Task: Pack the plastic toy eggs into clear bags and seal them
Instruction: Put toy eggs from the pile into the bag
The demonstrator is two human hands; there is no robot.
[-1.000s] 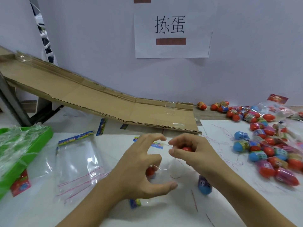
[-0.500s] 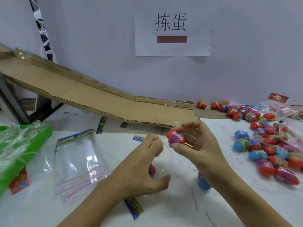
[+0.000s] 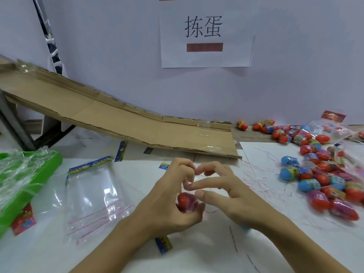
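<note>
My left hand curls round a thin clear bag, barely visible, with a red toy egg sitting between its thumb and fingers. My right hand is right beside it, with index finger and thumb stretched toward the egg and nothing in its grip. Whether these fingertips touch the bag's mouth is unclear. A blue egg peeks out from under my right wrist. The bag's printed header strip shows below my left wrist.
A pile of loose red, blue and pink eggs covers the table's right side, with filled bags behind it. Empty clear bags lie at the left beside a green tray. A cardboard ramp slopes across the back.
My right hand lifted an egg up, then brought it down and let go of it at the left hand. The left hand now curls round it.
</note>
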